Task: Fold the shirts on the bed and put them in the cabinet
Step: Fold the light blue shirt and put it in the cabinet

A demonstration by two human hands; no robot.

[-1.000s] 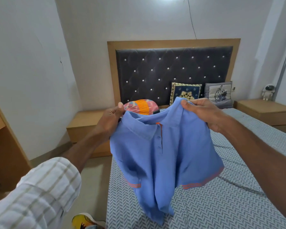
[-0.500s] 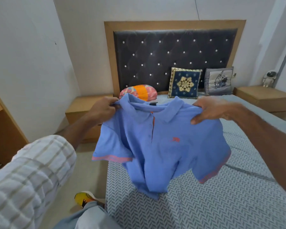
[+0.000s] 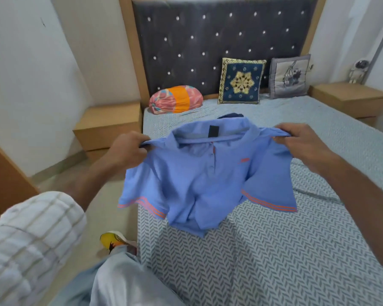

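**Blue polo held up over the bed**

Head view: the left hand [image 3: 128,151] and right hand [image 3: 305,144] each have fingers clamped on a shoulder of the light-blue cotton polo shirt [image 3: 208,177], stretched between them above the grey herringbone-sheeted bed [image 3: 274,261]. Collar points away, hem hangs down toward the person; long axis runs collar-to-hem. Best lowered flat, front down, shoulders level.

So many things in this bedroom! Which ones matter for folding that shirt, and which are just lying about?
Part of the job:
blue polo shirt, held up by the shoulders
left hand and right hand, each gripping a shoulder
bed, beneath it

Just lying about:
patterned cushion
grey cushion
pink and orange bundle
bedside tables
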